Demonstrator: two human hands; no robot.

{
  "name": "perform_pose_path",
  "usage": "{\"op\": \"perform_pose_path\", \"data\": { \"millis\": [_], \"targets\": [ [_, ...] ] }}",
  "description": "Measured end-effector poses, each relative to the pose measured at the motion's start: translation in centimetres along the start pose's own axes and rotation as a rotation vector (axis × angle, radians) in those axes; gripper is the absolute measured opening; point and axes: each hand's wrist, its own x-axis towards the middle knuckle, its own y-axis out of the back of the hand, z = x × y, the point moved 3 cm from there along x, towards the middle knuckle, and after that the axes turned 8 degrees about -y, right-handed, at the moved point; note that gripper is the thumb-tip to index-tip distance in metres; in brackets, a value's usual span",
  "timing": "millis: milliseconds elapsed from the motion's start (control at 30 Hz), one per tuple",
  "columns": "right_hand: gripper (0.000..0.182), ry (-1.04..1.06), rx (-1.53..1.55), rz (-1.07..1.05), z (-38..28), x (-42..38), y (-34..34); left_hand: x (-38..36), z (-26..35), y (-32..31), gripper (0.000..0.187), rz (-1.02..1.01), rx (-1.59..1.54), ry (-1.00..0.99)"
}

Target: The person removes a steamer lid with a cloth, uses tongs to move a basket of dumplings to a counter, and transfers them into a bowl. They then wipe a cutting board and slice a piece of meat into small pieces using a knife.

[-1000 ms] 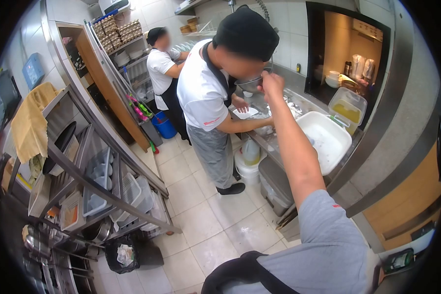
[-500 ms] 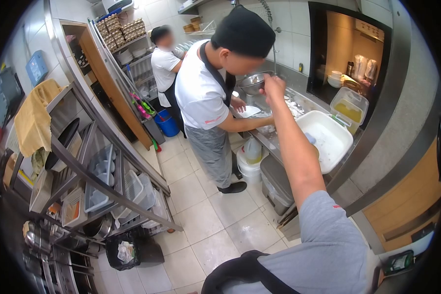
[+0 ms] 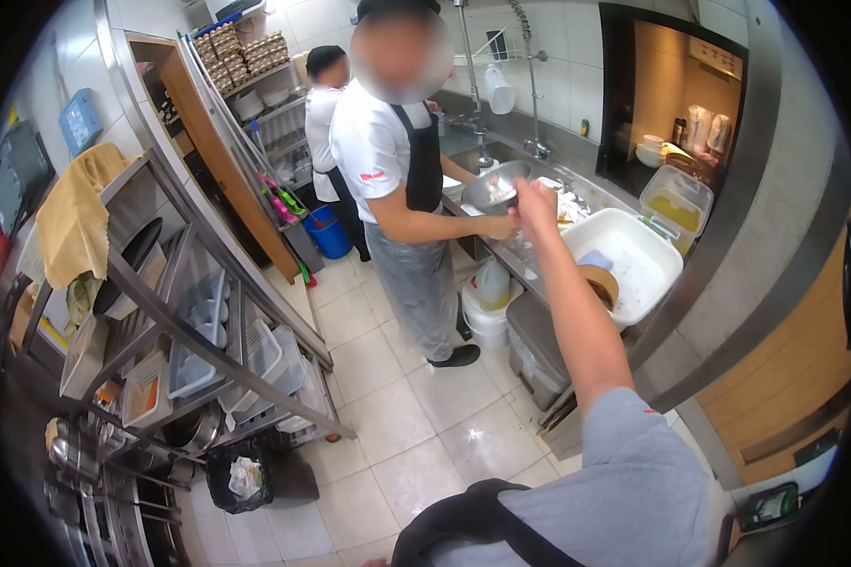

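My right hand (image 3: 537,210) reaches forward at the end of my outstretched arm, its fingers closed at the rim of a tilted metal bowl (image 3: 495,187). Small pale pieces lie inside the bowl. Just below it, a co-worker's hand (image 3: 503,225) is close to my fingers; whether it touches the bowl is unclear. Under my forearm is a white tub (image 3: 646,260) holding a brown round item (image 3: 599,283) and something bluish. At the bottom edge, a sliver of skin (image 3: 376,562) may be my left hand; its fingers are not readable.
A co-worker (image 3: 388,170) stands at the steel sink counter (image 3: 520,248), another person behind. An open container of yellow liquid (image 3: 676,210) is beside the tub. A grey bin (image 3: 536,354) and white bucket (image 3: 487,321) stand below. A metal rack (image 3: 199,350) is at left.
The co-worker has straightened up from the sink. My right hand and the bowl have come lower, and the bowl is tilted. The brown item in the tub shows more.
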Motion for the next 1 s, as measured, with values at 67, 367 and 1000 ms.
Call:
{"op": "perform_pose_path", "data": {
  "millis": [67,367,1000],
  "targets": [
    [0.023,0.025,-0.004,-0.075,2.3,-3.0,0.7,-0.6,-0.3,0.1,0.035,0.010,-0.016,-0.013],
    [0.016,-0.419,-0.155,-0.338,17.1,-22.5,5.1,-5.8,-4.1,0.2,0.034,0.075,-0.123,-0.068],
    [0.030,-0.551,-0.524,-0.893,26.3,-53.7,4.9,-19.7,-18.0,2.1,0.034,0.201,-0.278,-0.045]
  ]
}}
